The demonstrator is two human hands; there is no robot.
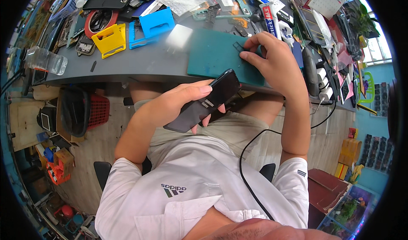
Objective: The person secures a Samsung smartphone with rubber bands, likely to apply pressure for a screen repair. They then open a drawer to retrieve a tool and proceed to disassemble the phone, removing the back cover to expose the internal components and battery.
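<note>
My left hand [182, 99] is wrapped round a black smartphone [203, 105], thumb along its upper edge and fingertips showing beneath. The phone is tilted in front of the table's near edge, and pale lettering shows on its dark screen. Over the green mat [208, 55], my right hand [274, 59] pinches a small dark SIM card tray [237, 47] between thumb and fingertips. Its thin rectangular frame sticks out to the left of the fingers. The phone and the tray are apart.
Yellow [109, 41] and blue phone stands [157, 24] lie left of the mat, near a blurred white block [179, 37]. Phone parts crowd the table's far side, with a glue tube [268, 20]. A black cable [243, 148] hangs across my right side; a bin [75, 111] stands below left.
</note>
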